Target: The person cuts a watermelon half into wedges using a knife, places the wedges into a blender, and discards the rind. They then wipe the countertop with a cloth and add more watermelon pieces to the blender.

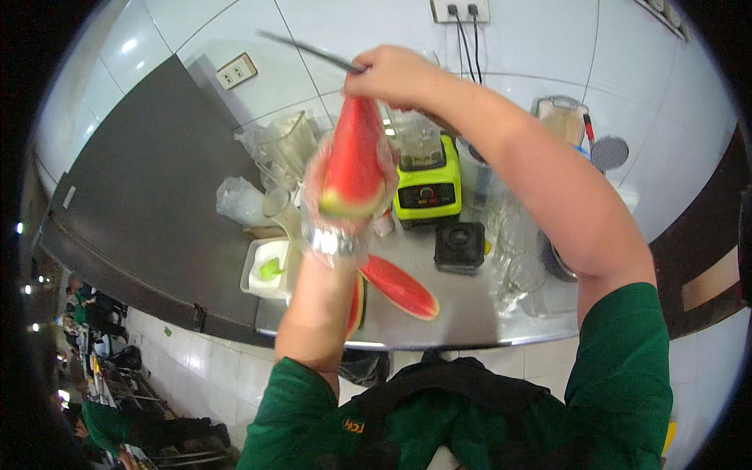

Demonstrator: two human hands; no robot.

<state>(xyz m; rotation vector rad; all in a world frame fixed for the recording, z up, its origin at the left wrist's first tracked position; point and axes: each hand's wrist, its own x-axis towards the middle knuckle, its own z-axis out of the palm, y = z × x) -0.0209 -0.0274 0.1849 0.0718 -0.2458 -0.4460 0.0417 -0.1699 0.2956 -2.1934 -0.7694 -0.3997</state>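
Note:
My left hand (314, 194), in a clear plastic glove with a metal watch or bracelet at the wrist, is closed around a watermelon wedge (355, 155). The wedge stands upright, red flesh towards me and pale rind at the bottom. At its top, my right hand (390, 76) grips a knife whose blurred blade (308, 51) points left. Whether the blade touches the flesh cannot be made out. Below on the steel counter (423, 332) lies a long watermelon slice (402, 288). Another watermelon piece (356, 308) is partly hidden behind my left forearm.
A lime-green blender base (429, 194) with a clear jar stands behind my hands. Near it sits a black square lid-like part (460, 245). Clear pitchers (294, 141) and a white tub (265, 276) are at left, glassware (520, 270) at right. A dark cabinet (158, 194) borders the counter.

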